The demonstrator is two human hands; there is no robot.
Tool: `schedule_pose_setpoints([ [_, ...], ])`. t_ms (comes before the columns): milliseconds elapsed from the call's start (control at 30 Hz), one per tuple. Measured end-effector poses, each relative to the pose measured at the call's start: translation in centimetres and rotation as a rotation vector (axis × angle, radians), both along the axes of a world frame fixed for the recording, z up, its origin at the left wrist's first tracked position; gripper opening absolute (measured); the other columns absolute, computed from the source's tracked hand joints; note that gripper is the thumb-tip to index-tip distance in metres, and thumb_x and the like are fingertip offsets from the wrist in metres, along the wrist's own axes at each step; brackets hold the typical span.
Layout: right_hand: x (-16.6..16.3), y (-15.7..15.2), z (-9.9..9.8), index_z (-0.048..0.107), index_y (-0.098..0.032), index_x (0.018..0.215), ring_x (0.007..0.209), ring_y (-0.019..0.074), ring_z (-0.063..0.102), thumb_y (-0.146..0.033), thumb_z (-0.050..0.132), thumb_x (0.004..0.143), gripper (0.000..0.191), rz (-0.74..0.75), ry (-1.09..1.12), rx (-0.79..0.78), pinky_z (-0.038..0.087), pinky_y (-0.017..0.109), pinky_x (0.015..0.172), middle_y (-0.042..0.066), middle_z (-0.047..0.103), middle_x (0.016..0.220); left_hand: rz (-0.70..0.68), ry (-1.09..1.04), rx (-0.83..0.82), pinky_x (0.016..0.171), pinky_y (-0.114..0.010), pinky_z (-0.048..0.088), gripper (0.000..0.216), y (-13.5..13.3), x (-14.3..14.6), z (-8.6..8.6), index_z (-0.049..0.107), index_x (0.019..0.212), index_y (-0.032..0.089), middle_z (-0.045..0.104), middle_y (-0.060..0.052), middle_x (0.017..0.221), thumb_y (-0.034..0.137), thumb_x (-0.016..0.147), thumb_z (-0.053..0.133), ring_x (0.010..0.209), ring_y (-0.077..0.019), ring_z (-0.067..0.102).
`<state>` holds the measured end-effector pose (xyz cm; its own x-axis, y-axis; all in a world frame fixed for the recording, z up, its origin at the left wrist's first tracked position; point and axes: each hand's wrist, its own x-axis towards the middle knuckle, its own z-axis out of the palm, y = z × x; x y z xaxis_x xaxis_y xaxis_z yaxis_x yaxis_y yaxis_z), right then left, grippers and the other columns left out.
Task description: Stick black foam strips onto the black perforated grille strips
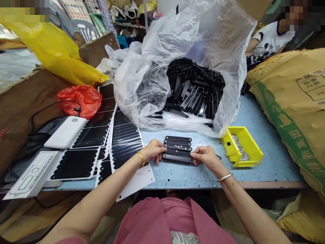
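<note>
Several black perforated plastic strips point(177, 148) lie side by side on the blue tabletop in front of me, with small silver metal pieces on some of them. My left hand point(155, 151) pinches the left end of the strips between thumb and fingers. At the right end of the nearest strip, my right hand point(206, 156) has its thumb and forefinger closed on the edge. Beyond the strips, a clear plastic bag point(154, 91) gapes open on a heap of black plastic pieces point(195, 89). A yellow bin point(255, 156) of small silver parts stands right of my right hand.
Sheets of black scalloped-edge stickers point(125, 137) spread to the left. Beside them are a white power bank point(65, 132), a white box point(31, 174) and a red plastic bag point(80, 100). A large tan sack point(291, 81) borders the right side. Other people sit at both far corners.
</note>
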<state>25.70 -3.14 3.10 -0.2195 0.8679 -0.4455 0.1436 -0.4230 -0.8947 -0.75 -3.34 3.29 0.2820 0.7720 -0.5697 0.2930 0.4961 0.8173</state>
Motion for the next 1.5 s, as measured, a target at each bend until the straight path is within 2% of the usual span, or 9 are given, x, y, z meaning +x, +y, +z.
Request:
schedule_pose_setpoints([
  [233, -0.2, -0.2, -0.2, 0.063, -0.015, 0.06, 0.037, 0.0119, 0.057, -0.041, 0.085, 0.051, 0.035, -0.02, -0.012, 0.042, 0.051, 0.023, 0.039, 0.0, 0.061, 0.043, 0.016, 0.116, 0.122, 0.029, -0.014, 0.025, 0.027, -1.1, 0.6, -0.1, 0.049, 0.062, 0.016, 0.055, 0.002, 0.042, 0.026, 0.087, 0.051, 0.032, -0.0101, 0.055],
  [567, 0.3, 0.3, -0.2, 0.065, -0.012, 0.062, 0.041, 0.0127, 0.059, -0.037, 0.082, 0.052, 0.032, 0.027, -0.013, -0.009, 0.048, 0.02, 0.033, 0.001, 0.062, 0.048, 0.054, 0.17, 0.156, 0.03, -0.015, 0.027, 0.027, -1.1, 1.0, 0.3, 0.051, 0.059, 0.016, 0.053, 0.003, 0.038, 0.021, 0.086, 0.05, 0.029, -0.0102, 0.053],
  [833, -1.2, 0.7, -0.2, 0.054, -0.018, 0.05, 0.027, 0.007, 0.04, -0.023, 0.074, 0.052, 0.021, -0.01, -0.153, 0.034, 0.036, 0.018, 0.025, -0.007, 0.048, 0.034, 0.088, 0.155, 0.169, 0.028, -0.014, 0.027, 0.027, -1.2, 1.1, -0.3, 0.05, 0.059, 0.016, 0.052, 0.004, 0.037, 0.02, 0.086, 0.051, 0.028, -0.0098, 0.052],
  [1000, -0.7, -0.4, -0.5, 0.062, -0.016, 0.061, 0.036, 0.0129, 0.056, -0.035, 0.076, 0.057, 0.024, -0.045, -0.065, 0.055, 0.045, 0.022, 0.032, -0.001, 0.059, 0.043, 0.103, 0.14, 0.15, 0.028, -0.014, 0.03, 0.026, -1.3, 1.1, -0.5, 0.05, 0.06, 0.017, 0.052, 0.005, 0.038, 0.021, 0.085, 0.052, 0.029, -0.0103, 0.053],
  [1133, -0.5, -0.7, -1.2, 0.064, -0.015, 0.068, 0.037, 0.0132, 0.055, -0.038, 0.077, 0.056, 0.029, -0.112, -0.066, 0.086, 0.045, 0.024, 0.034, -0.001, 0.059, 0.045, 0.115, 0.144, 0.16, 0.028, -0.014, 0.029, 0.025, -1.4, 1.1, -0.6, 0.05, 0.06, 0.017, 0.051, 0.005, 0.038, 0.022, 0.084, 0.054, 0.029, -0.0105, 0.053],
  [1233, -0.5, -0.7, -1.8, 0.063, -0.018, 0.067, 0.038, 0.0127, 0.051, -0.035, 0.074, 0.062, 0.021, -0.117, -0.187, 0.254, 0.042, 0.025, 0.037, -0.003, 0.057, 0.046, 0.113, 0.151, 0.157, 0.028, -0.014, 0.029, 0.025, -1.4, 1.1, -0.6, 0.05, 0.061, 0.017, 0.052, 0.005, 0.038, 0.021, 0.085, 0.053, 0.029, -0.0105, 0.053],
  [1300, -0.5, -0.9, -2.1, 0.063, -0.018, 0.064, 0.047, 0.0144, 0.055, -0.03, 0.066, 0.071, 0.014, -0.032, -0.354, 0.515, 0.045, 0.027, 0.046, 0.001, 0.06, 0.052, 0.113, 0.153, 0.156, 0.028, -0.014, 0.029, 0.025, -1.4, 1.2, -0.6, 0.05, 0.06, 0.017, 0.052, 0.005, 0.038, 0.021, 0.085, 0.052, 0.029, -0.0105, 0.053],
  [1400, -0.3, -1.4, -2.3, 0.064, -0.018, 0.065, 0.06, 0.0173, 0.058, -0.022, 0.052, 0.083, 0.022, 0.147, -0.606, 0.913, 0.046, 0.029, 0.058, 0.006, 0.063, 0.062, 0.12, 0.16, 0.161, 0.028, -0.014, 0.03, 0.025, -1.4, 1.2, -0.6, 0.05, 0.06, 0.017, 0.052, 0.005, 0.038, 0.021, 0.085, 0.052, 0.029, -0.0107, 0.053],
  [1500, -0.1, -1.8, -2.4, 0.061, -0.018, 0.068, 0.06, 0.0168, 0.056, -0.017, 0.043, 0.09, 0.029, 0.237, -0.728, 1.074, 0.043, 0.028, 0.059, 0.006, 0.06, 0.064, 0.119, 0.175, 0.166, 0.028, -0.015, 0.031, 0.026, -1.5, 1.2, -0.7, 0.049, 0.06, 0.017, 0.052, 0.004, 0.038, 0.022, 0.085, 0.052, 0.029, -0.0108, 0.053],
])
